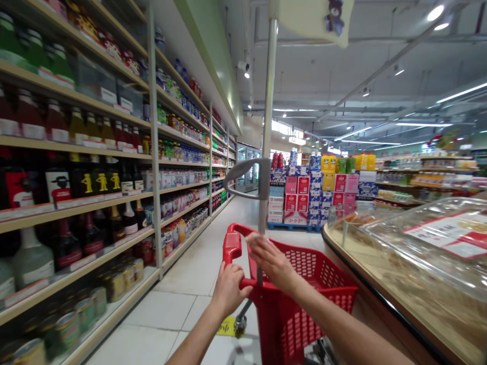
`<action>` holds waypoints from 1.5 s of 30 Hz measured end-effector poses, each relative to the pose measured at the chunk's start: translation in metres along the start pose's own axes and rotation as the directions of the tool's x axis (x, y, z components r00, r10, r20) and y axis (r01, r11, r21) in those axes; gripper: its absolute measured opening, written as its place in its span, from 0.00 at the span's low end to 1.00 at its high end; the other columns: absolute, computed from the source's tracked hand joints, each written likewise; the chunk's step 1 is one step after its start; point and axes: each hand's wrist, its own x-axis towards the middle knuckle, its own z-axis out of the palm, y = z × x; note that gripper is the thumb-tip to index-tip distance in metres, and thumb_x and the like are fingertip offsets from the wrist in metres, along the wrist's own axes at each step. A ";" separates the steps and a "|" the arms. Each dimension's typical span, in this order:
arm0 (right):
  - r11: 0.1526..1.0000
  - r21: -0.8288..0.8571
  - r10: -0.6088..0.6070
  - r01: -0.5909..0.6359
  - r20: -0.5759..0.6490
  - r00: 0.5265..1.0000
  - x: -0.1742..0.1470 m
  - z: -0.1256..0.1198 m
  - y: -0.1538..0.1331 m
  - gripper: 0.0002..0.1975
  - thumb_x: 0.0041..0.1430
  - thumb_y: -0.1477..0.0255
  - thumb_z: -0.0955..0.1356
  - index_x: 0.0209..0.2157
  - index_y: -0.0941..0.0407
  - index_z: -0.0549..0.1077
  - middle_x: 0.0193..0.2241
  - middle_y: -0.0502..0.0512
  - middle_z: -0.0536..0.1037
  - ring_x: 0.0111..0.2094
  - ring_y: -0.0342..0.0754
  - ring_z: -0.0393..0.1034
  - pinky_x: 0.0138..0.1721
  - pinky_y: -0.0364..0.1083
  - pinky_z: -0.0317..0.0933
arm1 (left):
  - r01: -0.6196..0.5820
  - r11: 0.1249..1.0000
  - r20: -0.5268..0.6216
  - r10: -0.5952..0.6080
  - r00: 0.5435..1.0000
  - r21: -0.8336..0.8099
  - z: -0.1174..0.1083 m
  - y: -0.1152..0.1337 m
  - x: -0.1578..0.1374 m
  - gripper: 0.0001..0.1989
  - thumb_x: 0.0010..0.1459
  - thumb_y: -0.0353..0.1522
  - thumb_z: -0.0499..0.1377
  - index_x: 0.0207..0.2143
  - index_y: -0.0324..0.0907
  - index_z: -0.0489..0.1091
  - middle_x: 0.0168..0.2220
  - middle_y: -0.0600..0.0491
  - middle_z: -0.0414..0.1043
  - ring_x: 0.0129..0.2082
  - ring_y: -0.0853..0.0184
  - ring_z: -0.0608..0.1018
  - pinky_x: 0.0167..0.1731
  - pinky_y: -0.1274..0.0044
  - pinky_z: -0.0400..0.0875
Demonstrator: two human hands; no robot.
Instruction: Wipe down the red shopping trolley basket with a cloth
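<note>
Gripping red handle (231, 244), left hand (229, 290); right hand (276, 262) holding white wad (255, 236); yellow label (226, 327) blurred.

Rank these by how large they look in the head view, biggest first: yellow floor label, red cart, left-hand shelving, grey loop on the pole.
1. Left-hand shelving
2. Red cart
3. Grey loop
4. Yellow floor label, partly covered by a wheel
</note>
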 end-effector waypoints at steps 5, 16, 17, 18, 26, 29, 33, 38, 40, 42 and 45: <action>0.998 0.027 -0.056 0.053 0.152 0.987 -0.048 0.002 -0.022 0.18 0.58 0.78 0.59 0.50 0.53 0.63 0.48 0.52 0.68 0.55 0.45 0.53 0.55 0.49 0.52 | 0.062 0.998 -0.060 -0.062 0.996 0.011 0.008 0.015 -0.005 0.05 0.44 0.33 0.58 0.27 0.43 0.68 0.29 0.56 0.68 0.36 0.66 0.69 0.51 0.67 0.52; 0.998 -0.037 0.059 -0.053 0.185 0.981 -0.050 -0.011 -0.006 0.21 0.59 0.79 0.56 0.53 0.54 0.58 0.52 0.52 0.63 0.57 0.47 0.46 0.56 0.54 0.48 | 0.130 0.991 -0.097 -0.126 0.987 0.039 0.018 0.050 -0.012 0.10 0.47 0.34 0.56 0.33 0.41 0.68 0.31 0.53 0.70 0.38 0.63 0.69 0.50 0.64 0.54; 0.997 -0.002 0.073 -0.074 0.189 0.979 -0.064 -0.009 -0.013 0.21 0.59 0.79 0.57 0.54 0.54 0.58 0.52 0.52 0.64 0.57 0.47 0.47 0.55 0.54 0.50 | 0.101 0.995 -0.095 -0.099 0.991 0.007 0.018 0.053 -0.013 0.11 0.47 0.33 0.56 0.35 0.41 0.67 0.32 0.53 0.70 0.38 0.63 0.70 0.50 0.64 0.54; 0.994 0.039 0.096 -0.105 0.179 0.979 -0.075 -0.008 -0.020 0.21 0.59 0.78 0.57 0.53 0.54 0.58 0.52 0.53 0.64 0.56 0.47 0.49 0.55 0.53 0.51 | 0.054 0.998 -0.086 -0.056 0.995 -0.034 0.016 0.053 -0.013 0.12 0.48 0.32 0.55 0.37 0.42 0.66 0.34 0.53 0.71 0.38 0.64 0.70 0.50 0.66 0.55; 0.670 0.241 0.734 -0.702 -0.077 0.675 -0.089 -0.024 -0.045 0.17 0.55 0.75 0.58 0.46 0.55 0.68 0.43 0.57 0.72 0.45 0.48 0.67 0.45 0.49 0.63 | 0.137 0.990 0.006 -0.136 0.991 -0.042 0.013 0.015 0.009 0.21 0.56 0.36 0.45 0.51 0.41 0.58 0.56 0.48 0.56 0.57 0.61 0.56 0.53 0.58 0.47; 0.512 0.207 0.859 -0.834 -0.098 0.503 -0.081 -0.020 -0.052 0.18 0.52 0.76 0.58 0.44 0.57 0.69 0.41 0.56 0.74 0.42 0.48 0.69 0.44 0.49 0.63 | 0.077 0.997 -0.014 -0.078 0.997 -0.031 0.029 0.029 0.006 0.22 0.56 0.37 0.45 0.52 0.40 0.57 0.56 0.47 0.56 0.57 0.61 0.55 0.54 0.60 0.47; 0.583 0.150 0.812 -0.798 -0.074 0.579 -0.066 -0.016 -0.060 0.21 0.49 0.80 0.57 0.43 0.57 0.70 0.43 0.56 0.73 0.45 0.47 0.67 0.47 0.50 0.61 | -0.079 0.996 -0.054 0.076 0.996 -0.047 0.033 0.043 0.007 0.19 0.56 0.35 0.46 0.49 0.41 0.62 0.52 0.48 0.62 0.53 0.64 0.62 0.54 0.63 0.51; 0.679 0.028 0.734 -0.734 -0.030 0.678 -0.080 -0.030 -0.041 0.21 0.49 0.81 0.57 0.44 0.56 0.70 0.45 0.56 0.71 0.48 0.48 0.63 0.49 0.51 0.59 | 0.057 0.997 -0.042 -0.059 0.997 -0.059 0.023 0.018 0.026 0.18 0.57 0.35 0.44 0.47 0.44 0.63 0.52 0.49 0.63 0.53 0.63 0.62 0.53 0.59 0.49; 0.593 -0.023 0.801 -0.805 -0.081 0.593 -0.093 -0.038 -0.027 0.19 0.52 0.78 0.58 0.45 0.56 0.69 0.45 0.57 0.71 0.47 0.49 0.64 0.48 0.51 0.59 | 0.114 0.991 -0.024 -0.116 0.993 -0.065 0.025 0.013 0.030 0.18 0.56 0.37 0.45 0.48 0.43 0.62 0.52 0.48 0.62 0.53 0.62 0.62 0.52 0.58 0.49; 0.538 -0.032 0.835 -0.842 -0.112 0.538 -0.098 -0.038 -0.018 0.19 0.53 0.77 0.58 0.45 0.56 0.68 0.45 0.56 0.71 0.46 0.49 0.65 0.48 0.52 0.59 | 0.069 0.994 -0.025 -0.072 0.997 -0.080 0.032 0.017 0.029 0.18 0.56 0.37 0.45 0.47 0.43 0.63 0.52 0.49 0.63 0.53 0.63 0.63 0.52 0.60 0.50; 0.556 -0.007 0.825 -0.831 -0.116 0.553 -0.081 -0.020 -0.019 0.22 0.50 0.80 0.57 0.47 0.56 0.67 0.48 0.57 0.69 0.50 0.49 0.61 0.52 0.53 0.54 | 0.023 0.995 -0.101 -0.033 0.994 -0.100 0.043 0.030 0.024 0.17 0.55 0.36 0.46 0.45 0.44 0.65 0.51 0.48 0.64 0.52 0.63 0.64 0.52 0.62 0.52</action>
